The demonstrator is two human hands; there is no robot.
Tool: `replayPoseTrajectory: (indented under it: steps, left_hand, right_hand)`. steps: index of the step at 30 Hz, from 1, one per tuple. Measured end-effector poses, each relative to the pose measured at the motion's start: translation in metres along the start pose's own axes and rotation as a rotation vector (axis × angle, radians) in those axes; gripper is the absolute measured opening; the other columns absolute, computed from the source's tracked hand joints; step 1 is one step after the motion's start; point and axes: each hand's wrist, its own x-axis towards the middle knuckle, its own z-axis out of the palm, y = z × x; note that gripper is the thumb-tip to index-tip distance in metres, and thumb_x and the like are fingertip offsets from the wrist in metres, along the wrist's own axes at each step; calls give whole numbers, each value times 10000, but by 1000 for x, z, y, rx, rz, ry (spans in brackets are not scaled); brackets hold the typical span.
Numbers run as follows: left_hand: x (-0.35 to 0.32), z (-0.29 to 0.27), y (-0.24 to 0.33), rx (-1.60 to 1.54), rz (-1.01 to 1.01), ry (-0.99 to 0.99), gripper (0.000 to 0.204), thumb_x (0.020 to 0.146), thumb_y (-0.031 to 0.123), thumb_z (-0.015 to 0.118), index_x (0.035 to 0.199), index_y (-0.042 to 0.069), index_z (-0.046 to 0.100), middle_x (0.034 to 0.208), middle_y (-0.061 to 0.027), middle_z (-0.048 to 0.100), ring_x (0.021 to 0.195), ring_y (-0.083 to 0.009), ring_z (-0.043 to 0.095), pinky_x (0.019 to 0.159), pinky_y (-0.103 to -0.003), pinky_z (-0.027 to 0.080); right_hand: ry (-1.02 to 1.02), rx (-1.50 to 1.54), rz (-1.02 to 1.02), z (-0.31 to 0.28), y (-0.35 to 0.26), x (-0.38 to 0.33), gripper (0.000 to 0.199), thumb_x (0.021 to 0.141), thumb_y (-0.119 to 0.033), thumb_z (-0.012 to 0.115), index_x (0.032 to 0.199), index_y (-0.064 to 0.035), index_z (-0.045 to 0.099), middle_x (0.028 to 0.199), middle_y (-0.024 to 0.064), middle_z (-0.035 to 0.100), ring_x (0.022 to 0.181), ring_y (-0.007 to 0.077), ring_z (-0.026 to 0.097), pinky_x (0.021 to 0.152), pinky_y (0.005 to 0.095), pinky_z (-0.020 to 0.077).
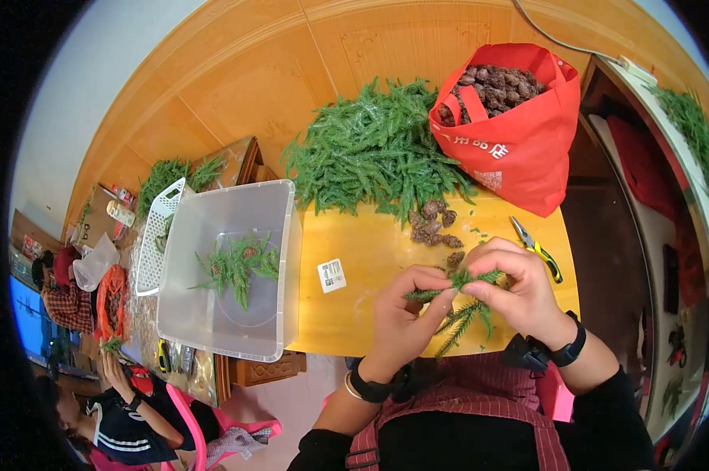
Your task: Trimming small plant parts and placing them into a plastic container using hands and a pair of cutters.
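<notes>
Above the near side of the yellow table, my left hand [408,312] and my right hand [521,287] are both closed on a green artificial-looking pine sprig [463,318]. Fingertips of both hands meet at its middle, and several needled branches hang below. Whether anything small is also pinched there is hidden. Just beyond my hands lie loose brown pine cones [429,224], with one cone [455,259] close to the fingers. Yellow-and-black pliers [537,250] rest to the right of my right hand. A white printed card [332,275] lies left of my left hand.
A large pile of green sprigs [370,149] covers the table's far side, beside a red bag [519,149] of pine cones. At left, a clear plastic bin [290,275] holds sprigs with cones. Another person [127,416] works further left, near a white basket [152,251].
</notes>
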Motion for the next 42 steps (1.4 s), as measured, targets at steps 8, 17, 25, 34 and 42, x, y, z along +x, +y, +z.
replayPoseTrajectory:
  steps: [8,17,25,34,42]
  left_hand:
    - [6,-6,-9,-164,-230,-28,73,821,17,558,882,-2,523,870,-71,571,700,-109,554,593,-206,440]
    - [4,-2,-5,-79,-278,-17,117,836,57,555,935,2,528,790,-62,592,672,-101,560,588,-200,432]
    - [9,0,-12,-353,-377,-50,109,849,66,545,943,11,556,763,13,574,637,-34,497,564,-170,401]
    - [13,-3,-2,401,389,-122,173,706,-70,617,852,9,571,811,-87,576,778,-183,558,655,-259,443]
    - [13,-2,4,486,398,-175,174,670,-59,647,812,30,598,801,-99,587,738,-207,569,639,-276,446]
  right_hand:
    - [94,-507,-411,2,5,3,130,674,1,649,795,-17,608,821,93,583,809,207,572,720,300,442]
    - [114,-170,-114,3,7,-1,153,633,15,658,771,-26,609,796,73,571,736,211,567,651,301,450]
    - [41,-708,-619,-7,8,5,206,635,17,636,831,-45,621,799,75,575,757,232,575,654,309,455]
    - [-263,378,417,-31,8,-1,232,834,-133,519,1022,2,516,978,58,563,947,121,500,840,253,384]
    - [-520,407,509,-34,4,9,188,836,-148,583,958,-9,550,873,-14,543,838,45,476,759,201,381]
